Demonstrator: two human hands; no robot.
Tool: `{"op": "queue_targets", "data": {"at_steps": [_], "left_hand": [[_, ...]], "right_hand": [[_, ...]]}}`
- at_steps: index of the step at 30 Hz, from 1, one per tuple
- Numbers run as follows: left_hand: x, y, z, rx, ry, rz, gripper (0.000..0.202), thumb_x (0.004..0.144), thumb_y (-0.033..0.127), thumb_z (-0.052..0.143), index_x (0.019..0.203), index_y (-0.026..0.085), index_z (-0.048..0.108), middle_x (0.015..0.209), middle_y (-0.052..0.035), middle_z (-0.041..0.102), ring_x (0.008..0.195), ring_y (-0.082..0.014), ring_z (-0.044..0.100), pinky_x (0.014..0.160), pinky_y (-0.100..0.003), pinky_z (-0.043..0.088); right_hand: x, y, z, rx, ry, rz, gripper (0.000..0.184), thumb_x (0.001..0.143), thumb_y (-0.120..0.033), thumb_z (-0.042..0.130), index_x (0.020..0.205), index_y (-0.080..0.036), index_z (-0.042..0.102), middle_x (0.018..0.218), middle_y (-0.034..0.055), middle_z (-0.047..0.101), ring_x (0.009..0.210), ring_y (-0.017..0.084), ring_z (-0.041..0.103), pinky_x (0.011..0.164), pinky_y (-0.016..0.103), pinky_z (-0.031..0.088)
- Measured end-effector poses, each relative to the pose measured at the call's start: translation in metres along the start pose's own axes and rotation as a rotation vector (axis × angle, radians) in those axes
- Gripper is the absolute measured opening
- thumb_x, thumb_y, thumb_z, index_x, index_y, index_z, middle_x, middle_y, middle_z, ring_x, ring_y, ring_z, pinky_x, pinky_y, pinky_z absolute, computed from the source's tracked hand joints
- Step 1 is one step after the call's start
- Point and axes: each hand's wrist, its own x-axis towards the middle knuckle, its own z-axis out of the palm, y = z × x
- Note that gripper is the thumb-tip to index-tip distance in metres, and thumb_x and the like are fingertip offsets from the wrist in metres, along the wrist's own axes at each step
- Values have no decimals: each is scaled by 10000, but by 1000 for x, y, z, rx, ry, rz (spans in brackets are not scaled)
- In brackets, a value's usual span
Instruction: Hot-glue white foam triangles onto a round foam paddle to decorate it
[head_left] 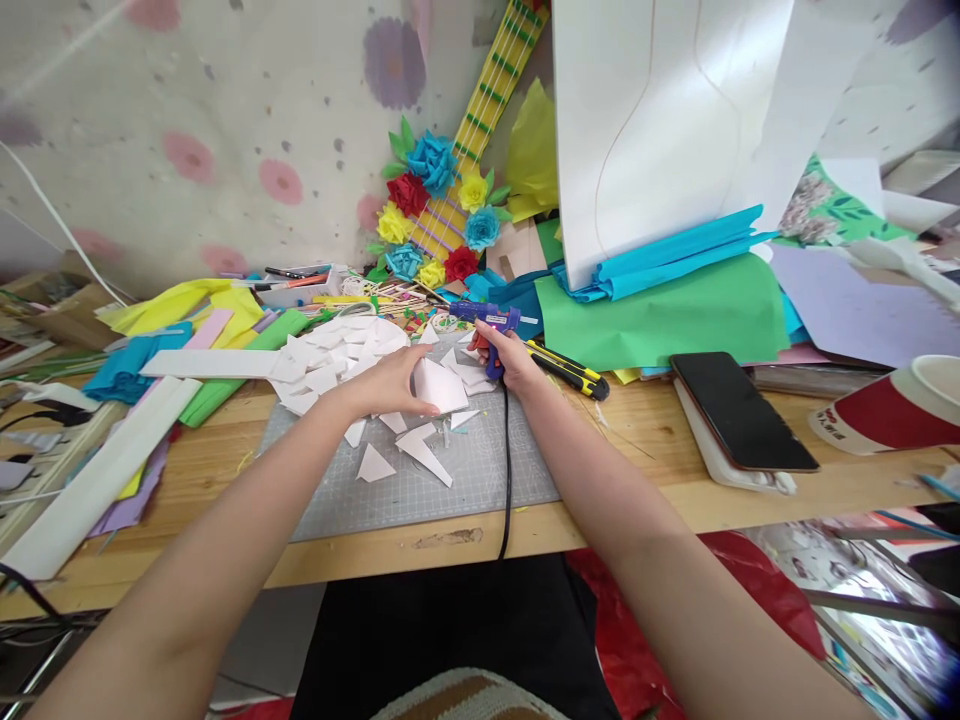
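Observation:
My right hand [504, 357] is wrapped round the handle of a purple glue gun [487, 320], whose black cord [507, 470] runs down over the table's front edge. My left hand [394, 385] pinches a white foam piece [441, 387] just left of the gun, over a grey cutting mat [480, 480]. Several white foam offcuts [337, 355] lie heaped behind my left hand, and loose triangular scraps [420, 450] sit on the mat in front of it.
A yellow-black utility knife [570, 372] lies right of the gun. A black phone [739, 410] on a white pad and a red-white paper cup [892, 405] are at the right. Coloured paper sheets [660, 310], a paper-flower guitar [450, 210] and white foam strips [97, 480] crowd the back and left.

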Motion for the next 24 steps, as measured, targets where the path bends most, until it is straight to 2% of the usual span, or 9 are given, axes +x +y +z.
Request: {"op": "queue_targets", "data": {"at_steps": [3, 6, 8, 11, 14, 18, 24], "left_hand": [[2, -2, 4, -303, 30, -70, 1096, 529, 500, 825, 1464, 228, 321, 1458, -176, 434, 1347, -321, 417, 1064, -432, 377], [8, -3, 12, -611, 98, -129, 1091, 515, 428, 854, 1449, 214, 334, 1413, -189, 474, 1324, -299, 446, 1071, -434, 377], [11, -2, 17, -813, 154, -151, 1016, 548, 409, 839, 1422, 204, 365, 1395, -180, 498, 1300, -281, 475, 1072, -424, 384], [13, 5, 20, -1074, 232, -138, 794, 665, 479, 743, 1343, 189, 450, 1340, -141, 565, 1249, -252, 530, 1064, -399, 413], [13, 14, 22, -1234, 241, -103, 654, 754, 585, 616, 1262, 183, 522, 1270, -124, 620, 1209, -242, 565, 1056, -394, 440], [15, 27, 25, -1339, 222, -97, 720, 780, 695, 506, 1286, 182, 502, 1274, -139, 612, 1219, -257, 560, 1057, -415, 449], [23, 37, 32, -1595, 244, -75, 635, 852, 616, 441, 1276, 147, 490, 1280, -138, 599, 1228, -245, 555, 1059, -388, 463]], "right_hand": [[-1, 0, 1, -15, -18, -8, 483, 565, -637, 765, 606, -196, 571, 601, 6, 618, 441, 65, 411, 420, 239, 350], [-2, 0, 1, -6, -40, -21, 491, 570, -649, 759, 614, -200, 565, 619, 3, 614, 438, 65, 420, 417, 244, 353], [-2, 1, 1, 6, -38, -33, 480, 580, -638, 758, 624, -197, 573, 634, 3, 618, 438, 62, 429, 421, 243, 360], [-1, 1, 2, 20, -10, -18, 459, 545, -585, 792, 677, -191, 598, 690, 8, 641, 490, 74, 503, 433, 227, 383], [-1, 2, 4, 23, -12, 15, 477, 484, -489, 845, 778, -200, 606, 774, 16, 665, 673, 140, 639, 468, 213, 423], [-3, 4, 7, 12, -70, 10, 495, 486, -419, 862, 858, -213, 607, 843, 23, 689, 799, 178, 667, 552, 240, 488], [-4, 4, 9, 57, -51, 6, 585, 425, -414, 889, 882, -211, 586, 879, 14, 715, 795, 171, 654, 726, 303, 540]]}}
